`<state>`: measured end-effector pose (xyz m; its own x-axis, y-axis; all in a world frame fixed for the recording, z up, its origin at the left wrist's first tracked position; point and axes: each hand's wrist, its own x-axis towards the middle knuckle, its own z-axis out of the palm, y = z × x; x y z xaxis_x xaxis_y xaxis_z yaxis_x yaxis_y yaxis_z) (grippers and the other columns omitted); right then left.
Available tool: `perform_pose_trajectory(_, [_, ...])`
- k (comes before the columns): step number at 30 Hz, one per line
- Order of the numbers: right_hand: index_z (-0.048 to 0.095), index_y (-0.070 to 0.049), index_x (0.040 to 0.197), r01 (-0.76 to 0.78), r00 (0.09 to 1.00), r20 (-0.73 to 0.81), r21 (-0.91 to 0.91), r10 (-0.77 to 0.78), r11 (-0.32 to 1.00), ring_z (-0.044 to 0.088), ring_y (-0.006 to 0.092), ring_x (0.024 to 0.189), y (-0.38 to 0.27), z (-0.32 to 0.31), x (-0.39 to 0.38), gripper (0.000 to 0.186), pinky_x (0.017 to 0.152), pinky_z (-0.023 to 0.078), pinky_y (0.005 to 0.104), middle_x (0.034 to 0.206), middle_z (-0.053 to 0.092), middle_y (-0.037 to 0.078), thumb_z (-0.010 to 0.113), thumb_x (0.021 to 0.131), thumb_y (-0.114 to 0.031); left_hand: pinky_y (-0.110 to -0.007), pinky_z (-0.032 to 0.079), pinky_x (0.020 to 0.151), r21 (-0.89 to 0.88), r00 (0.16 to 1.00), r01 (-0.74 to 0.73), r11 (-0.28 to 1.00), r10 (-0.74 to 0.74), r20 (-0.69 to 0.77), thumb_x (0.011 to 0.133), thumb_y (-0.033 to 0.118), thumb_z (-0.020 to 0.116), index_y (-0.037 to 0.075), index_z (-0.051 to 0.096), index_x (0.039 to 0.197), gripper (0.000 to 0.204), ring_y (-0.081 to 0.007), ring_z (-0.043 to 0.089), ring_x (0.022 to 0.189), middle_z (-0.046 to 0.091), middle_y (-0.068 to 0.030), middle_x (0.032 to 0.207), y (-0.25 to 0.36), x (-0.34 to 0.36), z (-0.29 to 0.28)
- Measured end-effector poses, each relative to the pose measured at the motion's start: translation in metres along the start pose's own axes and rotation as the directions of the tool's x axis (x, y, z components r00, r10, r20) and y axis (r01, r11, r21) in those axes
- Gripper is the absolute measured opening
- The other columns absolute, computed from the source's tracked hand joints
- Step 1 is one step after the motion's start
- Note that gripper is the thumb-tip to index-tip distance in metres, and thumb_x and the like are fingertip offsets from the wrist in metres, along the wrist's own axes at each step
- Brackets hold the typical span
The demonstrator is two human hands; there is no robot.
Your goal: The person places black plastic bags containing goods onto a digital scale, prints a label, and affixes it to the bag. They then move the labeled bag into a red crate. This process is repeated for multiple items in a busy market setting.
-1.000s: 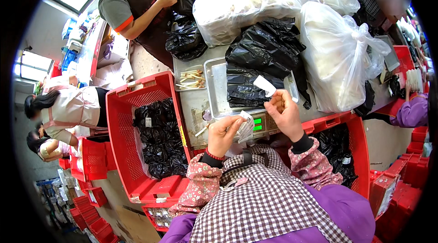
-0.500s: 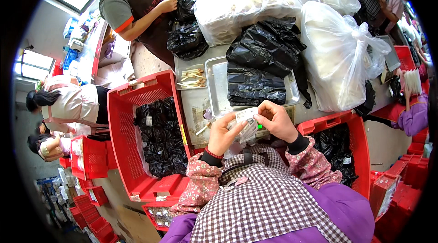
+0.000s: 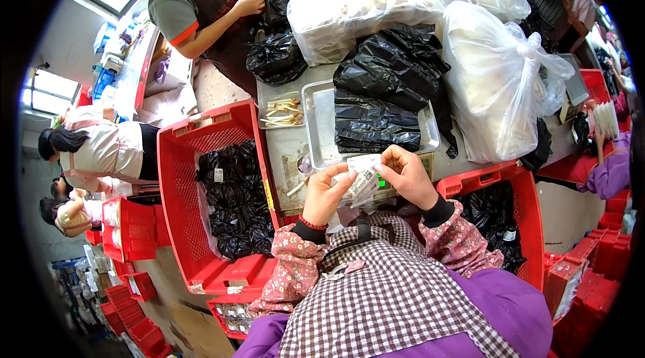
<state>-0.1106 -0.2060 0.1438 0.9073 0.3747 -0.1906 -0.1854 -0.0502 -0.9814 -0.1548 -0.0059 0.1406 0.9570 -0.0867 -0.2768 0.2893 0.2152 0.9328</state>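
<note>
both hands, left hand point(image 3: 324, 195) and right hand point(image 3: 407, 175), pinching label sheet point(image 3: 361, 176) at frame centre; could tear or slip under uneven pull.

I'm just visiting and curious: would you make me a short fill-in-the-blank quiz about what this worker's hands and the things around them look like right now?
1. The left hand and right hand together hold a stack of white ____.
2. The metal tray on the table carries a folded bag whose colour is ____.
3. The crate beside the left hand, full of black bags, is coloured ____.
4. The big tied bag behind the right hand is made of clear ____.

Missing words: labels; black; red; plastic
</note>
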Motion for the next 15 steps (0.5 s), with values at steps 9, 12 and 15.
perform_pose_trajectory(9, [0.054, -0.001, 0.082, 0.048, 0.998, -0.035, 0.020, -0.047, 0.999, 0.047, 0.0009, 0.060, 0.0001, 0.0043, -0.0024, 0.015, 0.052, 0.038, 0.0186, 0.069, 0.054, -0.003, 0.063, 0.086, -0.012, -0.022, 0.048, 0.074, -0.006, 0.999, 0.044, 0.999, -0.044, -0.001, 0.090, 0.013, 0.063, -0.003, 0.062, 0.111, 0.026, -0.0080, 0.060, 0.084, 0.066, -0.0046, 0.098, 0.0047, -0.0056, 0.0000])
perform_pose_trajectory(12, [0.054, -0.001, 0.082, 0.055, 0.998, -0.036, 0.025, -0.054, 0.998, 0.048, 0.0010, 0.060, 0.0005, 0.0043, -0.0029, 0.015, 0.052, 0.038, 0.0188, 0.069, 0.054, -0.003, 0.063, 0.086, -0.012, -0.022, 0.048, 0.073, -0.006, 1.000, 0.030, 1.000, -0.030, 0.003, 0.091, 0.014, 0.063, -0.003, 0.062, 0.111, 0.026, -0.0080, 0.060, 0.084, 0.066, -0.0045, 0.097, 0.0039, -0.0058, 0.0005])
perform_pose_trajectory(15, [0.054, 0.000, 0.082, 0.057, 0.998, -0.042, 0.038, -0.055, 0.998, 0.048, 0.0012, 0.060, 0.0020, 0.0050, -0.0032, 0.016, 0.052, 0.039, 0.0190, 0.069, 0.055, -0.003, 0.064, 0.086, -0.012, -0.022, 0.048, 0.073, 0.001, 1.000, 0.024, 1.000, -0.024, 0.009, 0.091, 0.014, 0.063, -0.003, 0.062, 0.111, 0.026, -0.0080, 0.060, 0.084, 0.066, -0.0044, 0.097, 0.0057, -0.0066, 0.0012])
